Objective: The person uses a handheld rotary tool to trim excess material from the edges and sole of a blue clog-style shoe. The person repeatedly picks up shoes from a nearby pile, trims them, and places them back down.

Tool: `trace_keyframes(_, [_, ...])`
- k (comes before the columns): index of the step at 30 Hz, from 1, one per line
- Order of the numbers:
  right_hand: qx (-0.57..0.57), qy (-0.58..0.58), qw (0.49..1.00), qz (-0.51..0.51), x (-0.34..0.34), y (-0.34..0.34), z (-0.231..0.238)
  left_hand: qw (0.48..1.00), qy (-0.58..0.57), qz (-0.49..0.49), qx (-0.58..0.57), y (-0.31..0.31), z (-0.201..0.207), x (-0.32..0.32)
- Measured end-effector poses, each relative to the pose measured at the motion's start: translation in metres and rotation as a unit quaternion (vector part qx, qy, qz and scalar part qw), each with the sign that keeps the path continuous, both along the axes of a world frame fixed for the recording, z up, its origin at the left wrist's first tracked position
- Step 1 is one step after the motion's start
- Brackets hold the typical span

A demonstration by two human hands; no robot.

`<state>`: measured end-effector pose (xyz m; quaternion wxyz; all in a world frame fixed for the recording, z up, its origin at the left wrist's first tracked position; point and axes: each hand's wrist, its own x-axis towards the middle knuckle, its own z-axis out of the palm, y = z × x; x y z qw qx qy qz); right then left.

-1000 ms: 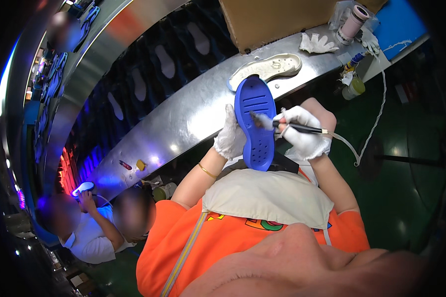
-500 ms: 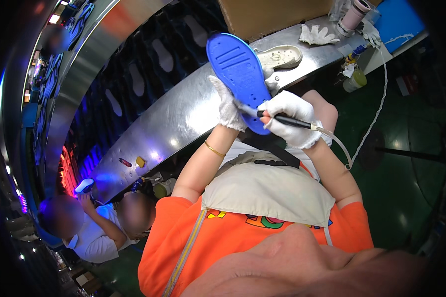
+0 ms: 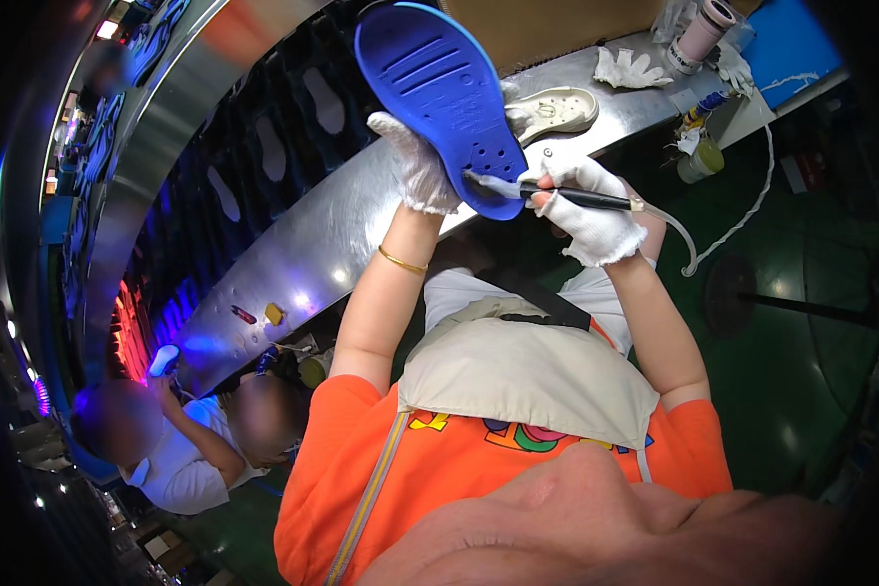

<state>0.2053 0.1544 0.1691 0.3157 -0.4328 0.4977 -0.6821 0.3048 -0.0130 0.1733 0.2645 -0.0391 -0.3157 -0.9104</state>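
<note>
And the left hand [image 3: 418,168] clasps the blue sole [image 3: 438,90] by its side (some fingers hidden), raised near the metal bench [image 3: 298,259]; right hand [image 3: 590,220] pinches the brush [image 3: 598,199], bristles on the narrow end!

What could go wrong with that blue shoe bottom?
The blue sole is held up by the gloved left hand at its edge, so it might slip if that grip loosens.

The brush in the right hand has its bristles close to the sole's edge, so they could slide off.

The tube trailing from the brush hangs in a loop and might snag.
</note>
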Motion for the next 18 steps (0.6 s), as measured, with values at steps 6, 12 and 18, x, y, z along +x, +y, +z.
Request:
trace_keyframes(6, [0.198,-0.161,0.957,0.136,-0.016,-0.002,0.018,0.981,-0.112,0.003,-0.155,-0.016,0.001,-0.005])
trace_keyframes(12, [0.145,-0.052,0.983,0.097,-0.017,-0.003,0.022,0.947,-0.203,-0.054,-0.242,-0.030,-0.005,-0.011])
trace_keyframes(18, [0.129,0.215,0.961,0.113,-0.013,-0.006,0.029,0.913,-0.340,-0.096,-0.203,-0.035,0.007,-0.012])
